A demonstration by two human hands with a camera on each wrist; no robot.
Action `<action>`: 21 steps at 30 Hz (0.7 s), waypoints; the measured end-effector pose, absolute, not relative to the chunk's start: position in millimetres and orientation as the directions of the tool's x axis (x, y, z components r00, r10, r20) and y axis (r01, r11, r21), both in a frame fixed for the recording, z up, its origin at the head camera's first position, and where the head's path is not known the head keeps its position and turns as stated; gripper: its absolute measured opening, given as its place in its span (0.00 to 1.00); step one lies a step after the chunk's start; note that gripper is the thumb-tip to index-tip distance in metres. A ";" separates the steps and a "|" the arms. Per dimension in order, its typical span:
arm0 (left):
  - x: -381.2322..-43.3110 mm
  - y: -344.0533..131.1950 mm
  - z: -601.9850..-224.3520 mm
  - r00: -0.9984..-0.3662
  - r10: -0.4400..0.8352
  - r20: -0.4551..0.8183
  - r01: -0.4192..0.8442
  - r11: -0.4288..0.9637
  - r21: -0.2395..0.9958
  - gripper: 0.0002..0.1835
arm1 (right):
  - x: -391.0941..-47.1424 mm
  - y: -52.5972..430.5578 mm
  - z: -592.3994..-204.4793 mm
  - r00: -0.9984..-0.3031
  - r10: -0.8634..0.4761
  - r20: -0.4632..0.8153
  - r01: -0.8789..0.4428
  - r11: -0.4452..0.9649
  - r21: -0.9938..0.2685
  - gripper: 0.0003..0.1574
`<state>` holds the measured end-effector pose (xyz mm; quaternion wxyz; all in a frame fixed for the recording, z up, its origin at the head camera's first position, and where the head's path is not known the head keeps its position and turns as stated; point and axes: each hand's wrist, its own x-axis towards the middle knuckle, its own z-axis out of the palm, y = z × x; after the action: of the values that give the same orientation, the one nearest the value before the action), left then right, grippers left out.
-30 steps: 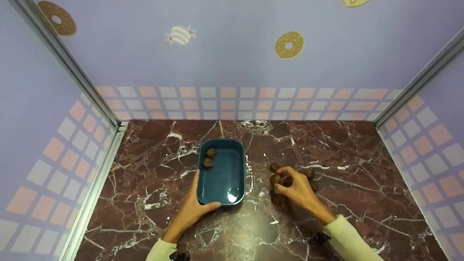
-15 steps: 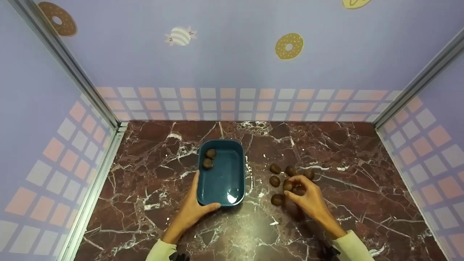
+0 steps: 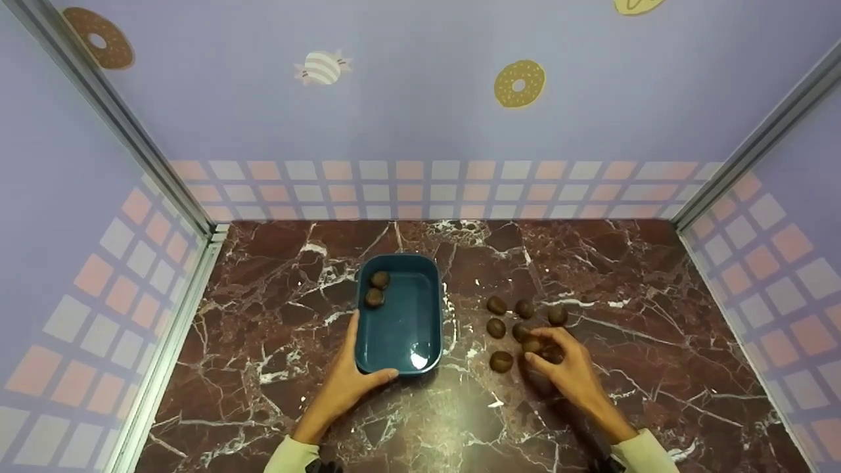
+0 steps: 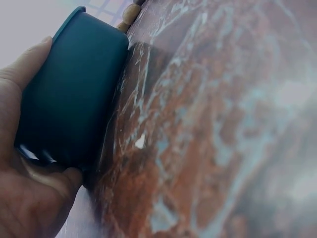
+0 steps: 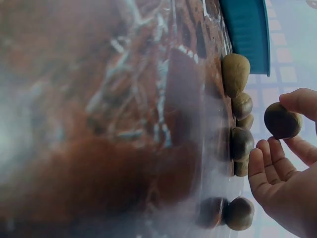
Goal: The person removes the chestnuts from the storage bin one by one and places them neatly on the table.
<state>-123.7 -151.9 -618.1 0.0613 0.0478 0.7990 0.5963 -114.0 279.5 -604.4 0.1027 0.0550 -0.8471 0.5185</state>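
A dark teal rectangular dish (image 3: 397,335) stands on the marbled tabletop, with two brown chestnuts (image 3: 375,297) at its far left corner. My left hand (image 3: 355,378) grips the dish's near left corner, fingers along the left side and thumb at the near edge. To the right of the dish, my right hand (image 3: 571,368) pinches a chestnut (image 5: 282,121) between thumb and fingertips. Several other chestnuts (image 3: 501,361) lie loosely grouped around and under that hand. Part of the group is hidden behind its fingers.
The dark red marbled tabletop (image 3: 631,282) runs back to a lilac wall (image 3: 420,112) with a checked band and printed sweets. Similar walls rise at left and right, with metal rails (image 3: 177,203) at the corners. Between dish and chestnuts lies a strip of tabletop.
My right hand has moved right and toward me, from the left chestnuts to the near right ones, uncovering several. The left hand and the dish stay in place.
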 end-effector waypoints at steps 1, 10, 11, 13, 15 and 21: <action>-124.0 -151.8 -618.2 -0.988 0.149 -0.038 0.006 0.285 0.959 0.74 | -113.6 280.6 -605.0 -0.973 0.013 0.232 -0.200 0.461 -0.864 0.26; -124.8 -152.1 -619.2 -0.987 0.159 -0.016 0.028 0.273 0.962 0.74 | -113.1 286.2 -612.2 -0.986 0.012 0.166 -0.129 0.574 -0.808 0.26; -124.6 -152.2 -619.2 -0.987 0.158 -0.016 0.029 0.276 0.961 0.74 | -113.2 286.1 -612.8 -0.986 0.007 0.166 -0.131 0.582 -0.802 0.25; -124.2 -152.4 -619.4 -0.988 0.156 -0.015 0.030 0.284 0.958 0.74 | -113.4 286.1 -614.4 -0.986 -0.002 0.168 -0.136 0.597 -0.791 0.25; -123.7 -152.3 -619.4 -0.988 0.153 -0.016 0.030 0.293 0.956 0.74 | -113.7 286.8 -615.7 -0.985 -0.010 0.171 -0.142 0.608 -0.781 0.25; -124.0 -152.1 -619.1 -0.989 0.150 -0.017 0.030 0.308 0.951 0.74 | -114.4 287.7 -619.4 -0.982 -0.028 0.187 -0.161 0.641 -0.751 0.24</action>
<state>-124.0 -152.1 -619.1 0.0511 0.0558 0.8070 0.5857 -114.4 287.7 -619.4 0.0792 0.0525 -0.9023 0.4206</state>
